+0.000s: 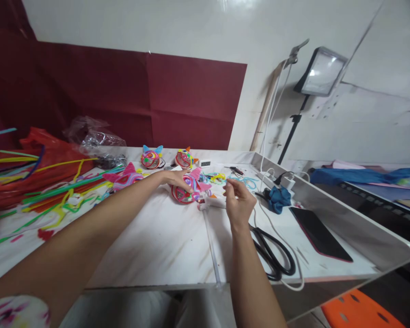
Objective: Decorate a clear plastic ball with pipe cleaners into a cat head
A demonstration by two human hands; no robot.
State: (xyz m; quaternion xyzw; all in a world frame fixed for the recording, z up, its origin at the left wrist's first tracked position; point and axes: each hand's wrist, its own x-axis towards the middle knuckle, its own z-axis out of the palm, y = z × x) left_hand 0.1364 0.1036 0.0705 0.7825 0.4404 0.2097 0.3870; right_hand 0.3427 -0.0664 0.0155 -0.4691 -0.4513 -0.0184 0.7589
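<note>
My left hand (175, 178) reaches across the white table (164, 246) and rests on a round pipe-cleaner mask (188, 187) with pink ears, fingers curled over its top. My right hand (238, 200) hovers just right of the mask with fingertips pinched together; what they pinch is too small to name. A white glue gun (210, 202) lies between the two hands. Two finished masks (152, 157) (184, 158) stand at the back. Another pink one (123, 177) lies to the left.
Black scissors (271, 253) and a white cable (276, 232) lie right of my right forearm. A dark phone (319, 233), blue cloth (279, 198), and loose pipe cleaners (51, 191) on red bags fill the sides. A lamp (319, 72) stands behind.
</note>
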